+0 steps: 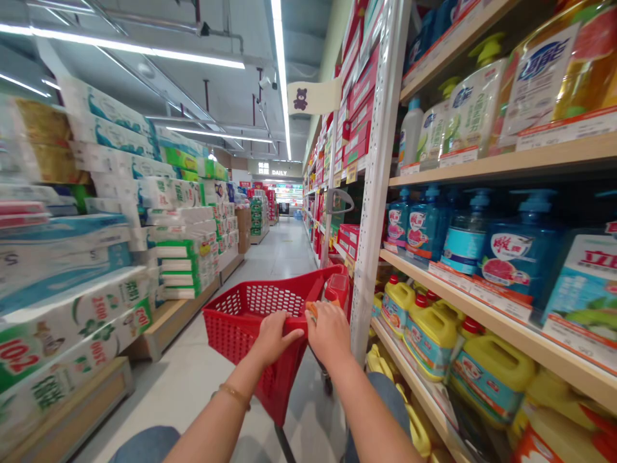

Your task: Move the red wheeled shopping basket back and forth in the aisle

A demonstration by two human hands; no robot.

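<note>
A red plastic shopping cart [229,331] with perforated walls stands in front of me, turned at an angle in the aisle. Its handle is gripped by my left hand [276,335], fingers curled over the red bar, a bracelet on that wrist. Close beside it, my right hand [330,331] is closed over the handle's right part. A small orange bit [312,310] shows at the right hand's fingers; what it is I cannot tell. Much of the basket's inside is hidden by its walls.
Close on the right, a shelf [482,157] holds pump bottles [523,238] and yellow jugs [494,370]; its white upright [373,173] stands near the cart. Stacked tissue packs [77,308] on low wooden platforms [178,318] line the left. The tiled aisle floor [277,247] runs ahead.
</note>
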